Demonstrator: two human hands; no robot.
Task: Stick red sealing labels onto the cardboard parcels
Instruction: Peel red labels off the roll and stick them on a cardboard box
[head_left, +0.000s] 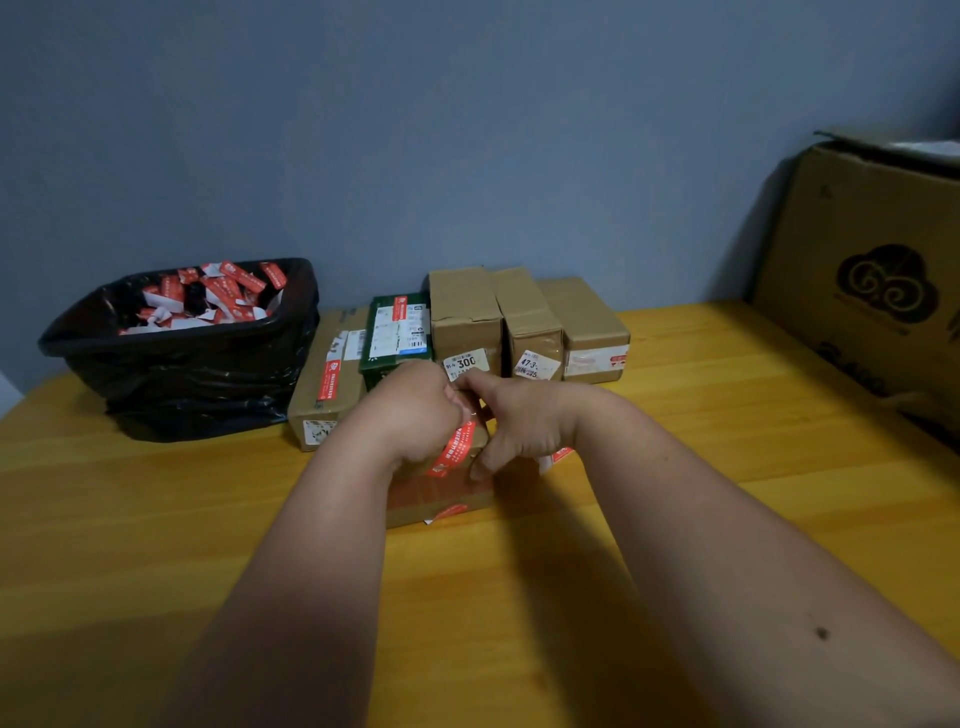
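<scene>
Both forearms reach in over the desk (675, 415). Left hand (410, 415) and right hand (519, 421) meet over a small cardboard parcel (441, 499). Left fingers curl round a red label (457, 441) lying over the parcel's top; right fingers pinch its far end. Just beyond the fingers: a row of parcels (530, 322). Far left of them, a black bin (182, 353) full of label backings. Far right, a large carton (872, 280).

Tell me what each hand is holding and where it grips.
Left hand and right hand both pinch a red sealing label near its upper end, over the brown cardboard parcel. The exact finger contact is hidden.
</scene>
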